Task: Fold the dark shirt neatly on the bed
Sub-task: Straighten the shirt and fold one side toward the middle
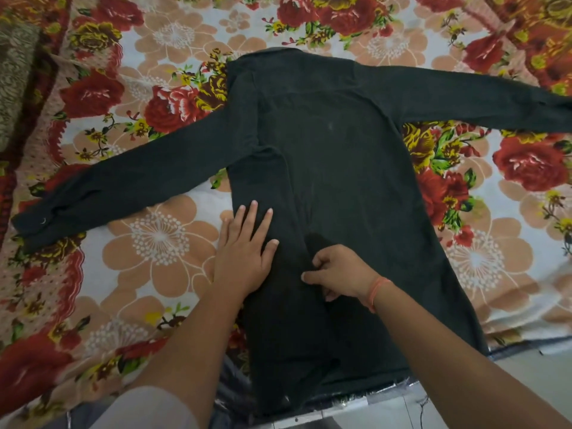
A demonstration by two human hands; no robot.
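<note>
here the dark shirt [334, 144] lies spread flat on the bed [161, 236], over a sheet printed with red roses and large peach flowers. its collar [278, 52] points away from the person, and its hem reaches the near edge of the bed. one long sleeve [123, 178] stretches out to the person's left and ends in a cuff near the left border of the view. the other sleeve [464, 94] runs out to the right and passes out of view. a lengthwise fold shows down the left part of the shirt's body.

the left hand [244, 255] rests palm down on the left side of the shirt. its fingers [252, 215] are straight and spread, released and gripping nothing. the outer edge of this hand lies partly on the sheet just beside the shirt's edge. the right hand [340, 274] sits a little lower and toward the middle of the shirt, with its fingers curled in and grasping a small ridge of the dark cloth between thumb and fingertips. an orange thread [379, 292] circles the right wrist. the two hands are near each other but apart.

a brown patterned cloth [15, 72] lies at the far left of the bed, and pale floor [526, 382] shows at the lower right beyond the mattress edge.
</note>
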